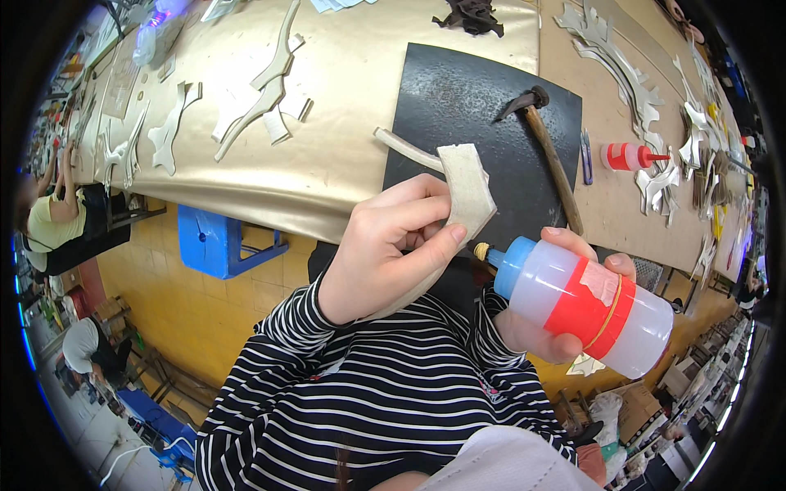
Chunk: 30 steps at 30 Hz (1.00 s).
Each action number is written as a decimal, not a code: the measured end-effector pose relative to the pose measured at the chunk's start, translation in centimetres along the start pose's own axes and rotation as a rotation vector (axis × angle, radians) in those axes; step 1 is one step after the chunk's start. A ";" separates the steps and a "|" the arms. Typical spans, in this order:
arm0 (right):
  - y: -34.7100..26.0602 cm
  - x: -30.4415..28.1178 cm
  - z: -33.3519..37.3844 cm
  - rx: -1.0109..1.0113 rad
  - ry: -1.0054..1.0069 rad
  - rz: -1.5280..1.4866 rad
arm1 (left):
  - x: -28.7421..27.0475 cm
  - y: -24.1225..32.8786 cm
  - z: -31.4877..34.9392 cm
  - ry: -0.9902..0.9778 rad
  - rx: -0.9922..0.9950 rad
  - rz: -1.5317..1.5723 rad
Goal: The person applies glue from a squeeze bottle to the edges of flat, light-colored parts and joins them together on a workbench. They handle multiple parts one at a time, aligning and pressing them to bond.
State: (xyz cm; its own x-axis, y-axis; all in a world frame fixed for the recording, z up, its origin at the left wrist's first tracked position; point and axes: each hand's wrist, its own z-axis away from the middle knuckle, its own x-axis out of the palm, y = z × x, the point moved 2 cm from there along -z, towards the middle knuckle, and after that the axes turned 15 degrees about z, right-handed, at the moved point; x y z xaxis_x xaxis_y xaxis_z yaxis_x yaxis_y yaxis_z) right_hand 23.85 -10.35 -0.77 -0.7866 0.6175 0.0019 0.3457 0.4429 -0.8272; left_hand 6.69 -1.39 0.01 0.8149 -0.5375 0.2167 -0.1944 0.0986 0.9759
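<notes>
My left hand [381, 250] pinches a cream, leather-like cut piece [468, 184] between thumb and fingers, its broad end standing up above the hand. A narrow strip [409, 151] of similar material sticks out to the left behind it; whether it joins the piece I cannot tell. My right hand [524, 331] is wrapped round a translucent squeeze bottle [643, 327] with a blue cap and a red band. The bottle lies tilted, its nozzle [481, 250] pointing left, close to the lower edge of the piece. Yellow-brown material is wound round the nozzle tip.
A hammer [550, 147] rests on the black mat [442, 90]. Right of it lie small snips [586, 157] and a red squeeze bottle [626, 156]. Cream cut pieces [266, 98] spread over the gold-covered table [344, 82]. A blue stool [205, 241] stands below its edge; people work at left.
</notes>
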 end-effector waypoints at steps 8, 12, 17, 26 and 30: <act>-0.2 0.4 -0.2 0.078 0.072 -0.043 | -0.2 -0.5 0.2 0.018 -0.071 0.186; 0.0 0.0 -0.6 0.017 -0.023 -0.106 | -0.2 -0.2 0.2 0.021 -0.117 0.226; 0.2 0.7 -0.6 0.274 -0.093 -0.772 | -0.4 -0.6 -0.1 0.142 -0.347 0.607; -0.3 0.1 -0.6 -0.066 -0.083 -0.162 | -0.2 -0.8 0.0 0.150 -0.336 0.554; -0.8 -1.5 -1.3 -0.104 -0.414 -0.093 | 0.0 -0.6 0.1 0.114 -0.301 0.550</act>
State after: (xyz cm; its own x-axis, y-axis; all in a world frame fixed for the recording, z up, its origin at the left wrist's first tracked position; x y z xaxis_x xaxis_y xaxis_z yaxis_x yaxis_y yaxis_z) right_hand 25.46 -10.81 0.61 -0.9483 0.2686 -0.1688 0.2964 0.5606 -0.7732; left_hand 6.72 -1.51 -0.58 0.6961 -0.2501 0.6730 -0.4527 0.5746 0.6818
